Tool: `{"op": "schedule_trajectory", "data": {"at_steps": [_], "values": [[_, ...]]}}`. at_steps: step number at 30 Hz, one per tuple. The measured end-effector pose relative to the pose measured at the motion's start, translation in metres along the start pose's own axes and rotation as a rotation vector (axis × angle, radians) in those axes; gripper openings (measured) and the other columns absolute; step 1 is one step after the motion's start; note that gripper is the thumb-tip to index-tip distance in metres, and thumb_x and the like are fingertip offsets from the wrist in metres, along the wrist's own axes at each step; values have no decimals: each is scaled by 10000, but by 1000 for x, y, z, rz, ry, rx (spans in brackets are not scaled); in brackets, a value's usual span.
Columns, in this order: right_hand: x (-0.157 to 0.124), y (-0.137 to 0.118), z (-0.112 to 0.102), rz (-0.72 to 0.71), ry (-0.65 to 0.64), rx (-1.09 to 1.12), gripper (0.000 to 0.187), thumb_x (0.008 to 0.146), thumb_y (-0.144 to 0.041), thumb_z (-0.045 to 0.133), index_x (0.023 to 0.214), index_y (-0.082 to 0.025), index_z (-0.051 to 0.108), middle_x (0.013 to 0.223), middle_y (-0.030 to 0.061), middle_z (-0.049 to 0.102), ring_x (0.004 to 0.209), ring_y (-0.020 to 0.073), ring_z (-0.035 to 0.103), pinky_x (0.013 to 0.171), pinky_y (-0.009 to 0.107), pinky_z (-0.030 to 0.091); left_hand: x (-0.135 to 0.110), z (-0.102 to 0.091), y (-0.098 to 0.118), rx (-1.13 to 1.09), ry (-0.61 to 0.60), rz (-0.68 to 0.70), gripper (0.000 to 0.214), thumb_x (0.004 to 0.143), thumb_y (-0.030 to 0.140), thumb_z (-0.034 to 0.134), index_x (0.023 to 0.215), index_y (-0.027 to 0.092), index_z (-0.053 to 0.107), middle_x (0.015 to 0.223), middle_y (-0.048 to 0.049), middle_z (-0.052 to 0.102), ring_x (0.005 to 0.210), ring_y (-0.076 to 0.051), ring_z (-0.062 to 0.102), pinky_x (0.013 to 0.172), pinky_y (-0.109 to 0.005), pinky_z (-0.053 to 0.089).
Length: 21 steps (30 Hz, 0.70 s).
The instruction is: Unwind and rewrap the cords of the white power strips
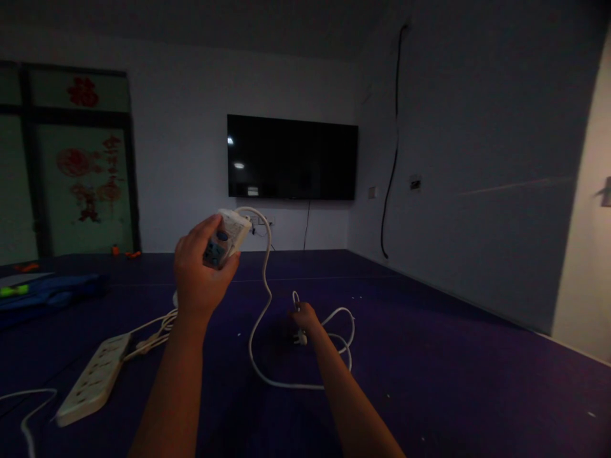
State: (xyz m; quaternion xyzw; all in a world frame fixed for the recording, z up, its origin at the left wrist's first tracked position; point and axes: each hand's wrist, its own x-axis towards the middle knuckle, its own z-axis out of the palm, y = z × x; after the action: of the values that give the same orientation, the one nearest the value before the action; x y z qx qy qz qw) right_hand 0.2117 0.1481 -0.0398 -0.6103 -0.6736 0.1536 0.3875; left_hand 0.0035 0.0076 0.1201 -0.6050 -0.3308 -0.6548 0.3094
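My left hand [200,273] is raised, its fingers wrapped around a white power strip [235,228] with a dark socket face. From the far end of this strip a white cord [261,313] loops down to the purple floor. Lower and to the right, my right hand [306,315] is closed on the same kind of white cord. A plug [301,339] with prongs hangs just under its fingers. Beyond the right hand, the cord makes a loose loop on the floor. Part of the held strip is hidden behind my left fingers.
A second, longer white power strip [98,380] lies on the floor at left, beside a bundled cord [155,337]. Blue cloth [57,292] lies farther left. A dark television [292,159] hangs on the far wall. Along the right wall runs a black cable [395,152].
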Motion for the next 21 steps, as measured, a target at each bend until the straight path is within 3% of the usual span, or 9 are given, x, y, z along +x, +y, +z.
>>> {"op": "schedule_trajectory", "data": {"at_steps": [4, 7, 10, 12, 15, 18, 21], "values": [[-2, -7, -5, 66, 5, 11, 112, 745, -205, 597, 771, -139, 683, 744, 92, 697, 808, 222, 663, 625, 229, 451, -1, 2, 7, 5, -54, 30, 594, 673, 166, 679, 1226, 258, 482, 1215, -52, 579, 1073, -248, 549, 927, -425, 435], [-1, -22, -21, 68, 23, 45, 254, 839, -287, 502, 759, -131, 686, 704, 99, 691, 795, 221, 661, 637, 244, 452, -3, 4, 11, -2, -83, 44, 615, 670, 161, 678, 1239, 268, 471, 1207, -49, 582, 1058, -244, 549, 925, -417, 430], [0, -47, -49, -1, 114, 119, 471, 934, -386, 284, 945, -115, 669, 928, 143, 689, 955, 211, 621, 760, 267, 450, -5, 7, 12, -13, -101, 23, 721, 663, 164, 680, 1313, 278, 389, 1214, -54, 573, 1036, -240, 548, 910, -412, 438], [-5, -69, -70, -93, 188, 206, 530, 937, -455, 207, 1105, -148, 605, 1099, 118, 646, 1073, 179, 561, 841, 255, 428, -6, 9, 13, -37, -121, 24, 794, 663, 150, 672, 1360, 279, 314, 1230, -61, 562, 1042, -237, 539, 914, -410, 434], [-20, -99, -94, -392, 301, 643, 567, 882, -556, 303, 1216, -157, 527, 1180, 112, 609, 1138, 195, 519, 918, 303, 402, -7, 14, 14, -67, -171, 58, 836, 667, 118, 653, 1385, 280, 255, 1238, -66, 556, 1056, -234, 527, 929, -408, 418], [-37, -118, -104, -530, 187, 816, 615, 761, -578, 519, 1231, -181, 511, 1116, 90, 646, 1098, 206, 551, 907, 315, 419, -9, 18, 19, -69, -249, 81, 861, 659, 97, 649, 1392, 281, 236, 1207, -68, 570, 1033, -236, 533, 913, -406, 418], [-45, -126, -102, -557, 87, 934, 621, 641, -527, 661, 1149, -185, 565, 1030, 70, 677, 1018, 220, 594, 861, 315, 450, -11, 22, 24, -65, -334, 89, 882, 660, 91, 646, 1399, 297, 210, 1190, -62, 576, 1005, -234, 536, 893, -401, 417]]}}
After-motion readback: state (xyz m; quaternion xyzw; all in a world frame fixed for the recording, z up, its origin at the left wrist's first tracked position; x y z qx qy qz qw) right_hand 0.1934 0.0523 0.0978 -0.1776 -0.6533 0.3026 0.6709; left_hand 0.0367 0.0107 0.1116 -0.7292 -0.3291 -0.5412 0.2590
